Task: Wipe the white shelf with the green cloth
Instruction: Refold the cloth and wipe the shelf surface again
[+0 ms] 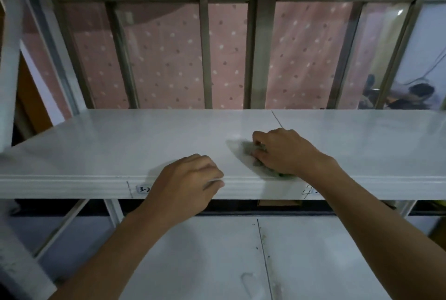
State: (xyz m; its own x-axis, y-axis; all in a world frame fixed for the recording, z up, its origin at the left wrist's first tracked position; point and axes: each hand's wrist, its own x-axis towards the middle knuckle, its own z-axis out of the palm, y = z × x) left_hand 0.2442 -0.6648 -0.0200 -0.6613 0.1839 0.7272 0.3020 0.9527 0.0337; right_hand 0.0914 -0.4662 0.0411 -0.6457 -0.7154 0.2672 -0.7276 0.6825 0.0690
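The white shelf (120, 145) runs across the middle of the head view, its front lip facing me. My right hand (287, 152) presses a bunched green cloth (251, 149) flat on the shelf top, right of centre, near the front edge. Most of the cloth is hidden under the palm; a bit shows at the fingertips and at the wrist side. My left hand (185, 186) rests on the shelf's front lip, fingers curled over the edge, holding nothing else.
A lower white shelf (217, 263) lies beneath my arms, with a dark seam down its middle. Grey metal uprights (205, 48) stand behind the shelf before a pink dotted curtain. A small label reading "3-2" (143, 189) is stuck on the lip.
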